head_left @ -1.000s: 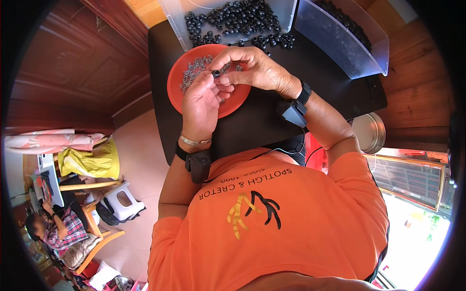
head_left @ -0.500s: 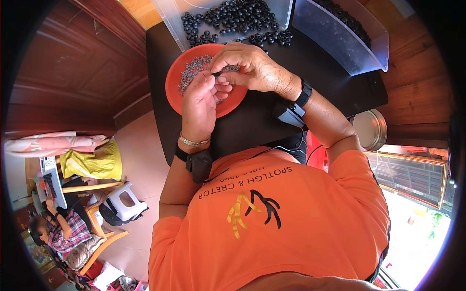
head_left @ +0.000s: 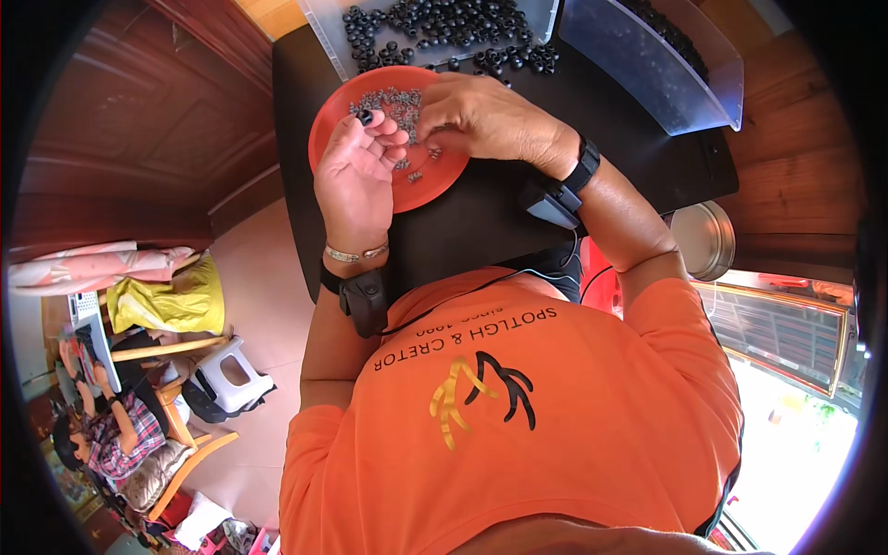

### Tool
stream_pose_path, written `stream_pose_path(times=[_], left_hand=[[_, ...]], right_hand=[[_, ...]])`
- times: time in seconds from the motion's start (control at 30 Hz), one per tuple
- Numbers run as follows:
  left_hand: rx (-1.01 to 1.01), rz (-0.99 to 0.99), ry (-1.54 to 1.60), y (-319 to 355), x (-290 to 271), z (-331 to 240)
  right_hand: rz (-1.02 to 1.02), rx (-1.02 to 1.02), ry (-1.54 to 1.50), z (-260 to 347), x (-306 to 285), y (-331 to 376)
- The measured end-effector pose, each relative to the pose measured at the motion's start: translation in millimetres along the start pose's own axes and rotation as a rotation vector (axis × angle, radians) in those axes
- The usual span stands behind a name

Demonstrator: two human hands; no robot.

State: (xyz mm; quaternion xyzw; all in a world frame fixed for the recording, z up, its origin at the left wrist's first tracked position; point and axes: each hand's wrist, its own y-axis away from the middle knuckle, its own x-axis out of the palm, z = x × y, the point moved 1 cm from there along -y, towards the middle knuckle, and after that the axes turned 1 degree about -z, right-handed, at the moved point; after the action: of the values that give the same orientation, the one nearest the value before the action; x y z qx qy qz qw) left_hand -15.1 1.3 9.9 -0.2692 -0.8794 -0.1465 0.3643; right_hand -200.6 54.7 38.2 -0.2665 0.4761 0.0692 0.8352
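Note:
Between the thumb and forefinger of my left hand (head_left: 356, 180) is a small black hollow bead-like piece (head_left: 365, 117). That hand is over the left part of an orange-red bowl (head_left: 430, 190), its other fingers loosely curled. Small silvery metal pieces (head_left: 388, 100) lie in the bowl. My right hand (head_left: 495, 120) reaches down over the bowl's right side, fingers pointing into it and smeared by motion. Whether they hold a piece cannot be made out.
Behind the bowl, a clear plastic bin (head_left: 324, 42) holds many black round pieces (head_left: 453, 28), some spilled onto the black table (head_left: 592, 120). A second translucent bin (head_left: 684, 106) stands at right. A round tin (head_left: 708, 240) is beyond the table. Another person (head_left: 120, 435) sits far left.
My hands have come apart. My left hand has moved left with the black piece, and my right hand has dropped toward the bowl. The whole view has shifted slightly.

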Motion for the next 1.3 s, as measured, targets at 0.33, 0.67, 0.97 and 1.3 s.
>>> stream_pose_path(times=[0.33, 0.67, 0.97, 1.3], left_hand=[[-0.017, 0.001, 0.013, 1.6, -1.0, -0.5], [-0.041, 0.016, 0.03, 1.1, -1.9, -0.2], [-0.041, -0.021, 0.036, 1.4, -0.9, -3.3], [-0.032, -0.03, 0.058, 1.2, -4.0, -4.4]], right_hand=[[0.004, -0.066, 0.258, 2.3, 17.7, -0.8], [0.073, -0.064, 0.284, 12.7, 16.4, -4.0], [-0.133, -0.014, 0.25, -2.0, 15.3, -7.0], [0.044, -0.035, 0.03, 5.2, 5.3, -5.4]])
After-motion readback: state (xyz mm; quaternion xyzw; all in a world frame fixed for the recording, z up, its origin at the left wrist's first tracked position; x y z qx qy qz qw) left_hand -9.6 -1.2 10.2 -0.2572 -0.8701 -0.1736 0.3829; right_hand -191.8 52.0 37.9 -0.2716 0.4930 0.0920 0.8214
